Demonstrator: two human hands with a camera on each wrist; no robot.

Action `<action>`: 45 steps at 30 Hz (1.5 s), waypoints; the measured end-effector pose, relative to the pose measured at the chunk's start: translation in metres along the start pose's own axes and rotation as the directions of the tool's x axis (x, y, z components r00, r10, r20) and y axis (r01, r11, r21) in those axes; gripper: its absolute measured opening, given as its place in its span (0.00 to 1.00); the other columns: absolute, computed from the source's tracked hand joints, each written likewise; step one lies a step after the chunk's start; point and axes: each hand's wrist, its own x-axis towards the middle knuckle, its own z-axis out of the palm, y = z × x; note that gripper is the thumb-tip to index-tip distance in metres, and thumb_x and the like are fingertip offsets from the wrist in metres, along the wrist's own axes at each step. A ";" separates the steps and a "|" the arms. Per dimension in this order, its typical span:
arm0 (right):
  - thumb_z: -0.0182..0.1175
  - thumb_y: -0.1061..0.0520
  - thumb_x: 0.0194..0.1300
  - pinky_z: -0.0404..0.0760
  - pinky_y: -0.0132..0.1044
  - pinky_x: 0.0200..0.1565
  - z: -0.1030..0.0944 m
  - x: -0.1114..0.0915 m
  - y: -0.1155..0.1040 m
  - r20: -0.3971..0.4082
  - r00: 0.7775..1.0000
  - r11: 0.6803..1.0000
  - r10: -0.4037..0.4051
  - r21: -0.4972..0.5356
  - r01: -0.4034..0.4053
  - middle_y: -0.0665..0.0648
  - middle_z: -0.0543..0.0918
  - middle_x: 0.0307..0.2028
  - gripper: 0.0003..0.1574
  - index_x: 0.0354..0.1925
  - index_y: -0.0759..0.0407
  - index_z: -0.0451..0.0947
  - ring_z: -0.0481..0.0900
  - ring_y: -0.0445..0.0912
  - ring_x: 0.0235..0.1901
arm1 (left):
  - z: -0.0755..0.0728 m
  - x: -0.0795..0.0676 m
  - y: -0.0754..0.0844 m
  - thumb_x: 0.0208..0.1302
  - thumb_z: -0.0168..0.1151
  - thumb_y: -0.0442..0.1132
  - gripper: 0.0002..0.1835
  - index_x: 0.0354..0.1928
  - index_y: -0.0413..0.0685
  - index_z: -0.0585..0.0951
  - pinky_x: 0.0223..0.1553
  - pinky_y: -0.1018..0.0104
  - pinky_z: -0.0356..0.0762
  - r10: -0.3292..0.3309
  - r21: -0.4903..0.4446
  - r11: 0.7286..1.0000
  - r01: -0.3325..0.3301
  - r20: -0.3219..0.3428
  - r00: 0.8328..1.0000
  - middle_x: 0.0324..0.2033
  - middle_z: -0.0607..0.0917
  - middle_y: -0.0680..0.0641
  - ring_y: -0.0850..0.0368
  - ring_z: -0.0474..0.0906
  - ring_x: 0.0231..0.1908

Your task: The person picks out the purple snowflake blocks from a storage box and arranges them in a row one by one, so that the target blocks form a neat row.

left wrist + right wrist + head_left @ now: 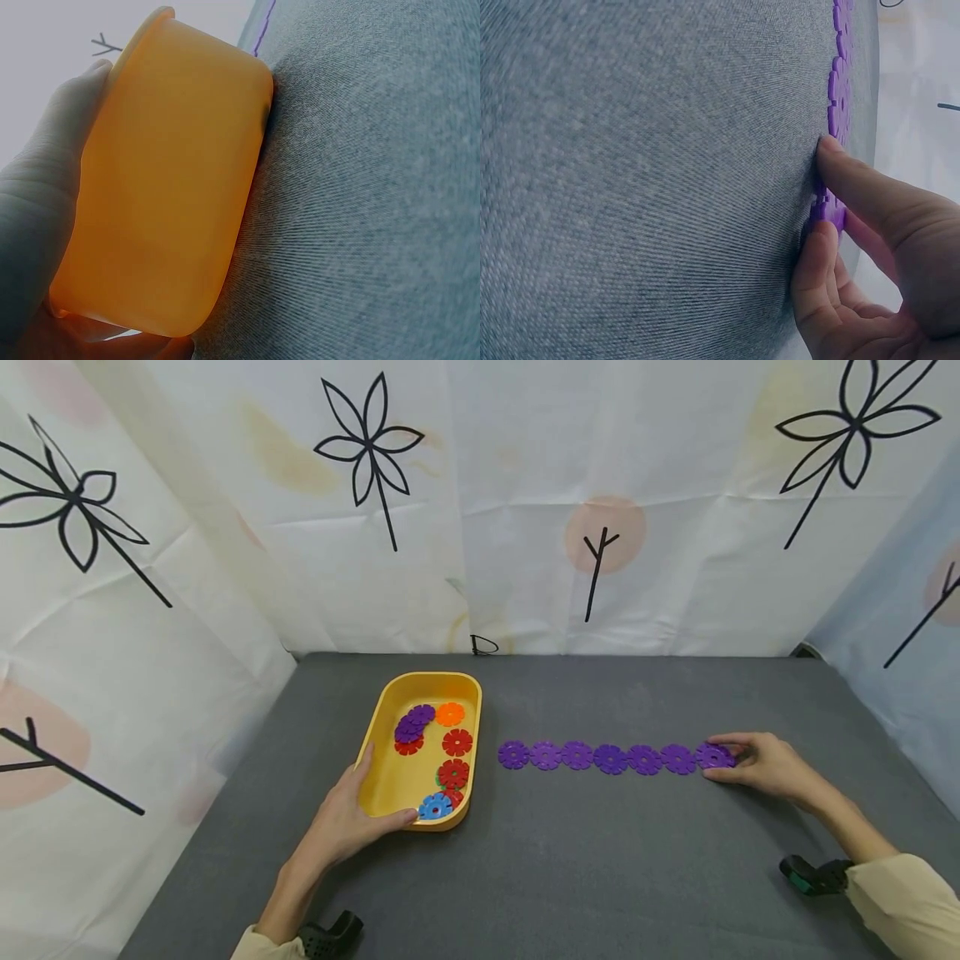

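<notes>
A row of several purple flower-shaped plastic discs lies on the grey table, edge to edge from left to right. At its right end my right hand pinches the last purple disc by its edges. The right wrist view shows thumb and fingers around that disc, low against the cloth. My left hand holds the yellow tray at its near left corner, thumb by the front rim. Close up in the left wrist view, the tray's outer wall fills much of the picture.
Inside the tray are stacked purple discs, an orange disc, several red discs and a blue one. A bit of green shows under a red disc. Behind the table hangs a white patterned cloth.
</notes>
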 end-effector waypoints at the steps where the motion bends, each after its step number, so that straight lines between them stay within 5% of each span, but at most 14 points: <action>1: 0.73 0.46 0.62 0.76 0.36 0.31 0.000 0.000 0.000 0.003 1.000 1.000 -0.004 0.000 0.004 0.81 0.78 0.54 0.44 0.65 0.74 0.72 0.79 0.41 0.31 | 0.000 0.000 0.000 0.48 0.74 0.71 0.70 0.83 0.57 0.41 0.62 0.44 0.71 0.000 -0.001 1.000 0.000 -0.001 1.000 0.75 0.62 0.35 0.41 0.69 0.63; 8: 0.73 0.47 0.62 0.73 0.33 0.28 0.000 0.002 -0.003 0.002 1.000 1.000 -0.021 -0.015 0.021 0.81 0.78 0.53 0.43 0.64 0.75 0.73 0.76 0.39 0.27 | -0.001 -0.001 0.002 0.48 0.74 0.71 0.70 0.83 0.57 0.41 0.63 0.43 0.71 -0.016 -0.010 1.000 0.017 0.004 1.000 0.75 0.61 0.35 0.41 0.69 0.63; 16: 0.72 0.47 0.63 0.74 0.34 0.27 -0.003 0.004 -0.025 -0.088 0.993 0.996 -0.082 0.019 0.084 0.75 0.79 0.52 0.38 0.63 0.69 0.77 0.81 0.40 0.27 | -0.001 -0.001 0.002 0.48 0.75 0.70 0.70 0.83 0.57 0.41 0.63 0.44 0.71 -0.008 -0.018 1.000 0.008 -0.002 1.000 0.75 0.61 0.36 0.42 0.69 0.63; 30: 0.72 0.53 0.64 0.81 0.36 0.36 0.008 0.031 -0.116 -0.128 0.946 0.941 -0.296 0.127 0.312 0.70 0.82 0.51 0.29 0.60 0.62 0.81 0.85 0.49 0.41 | 0.000 -0.001 0.001 0.48 0.75 0.70 0.70 0.83 0.56 0.42 0.61 0.44 0.72 -0.004 -0.008 1.000 0.004 -0.010 1.000 0.74 0.63 0.36 0.43 0.69 0.62; 45: 0.73 0.52 0.63 0.82 0.39 0.39 0.049 0.080 -0.236 -0.098 0.926 0.848 -0.366 0.374 0.375 0.62 0.83 0.54 0.25 0.58 0.54 0.83 0.84 0.51 0.44 | 0.001 0.000 0.000 0.47 0.74 0.72 0.71 0.83 0.57 0.41 0.64 0.40 0.71 -0.021 0.000 1.000 0.021 -0.007 1.000 0.74 0.62 0.37 0.41 0.68 0.63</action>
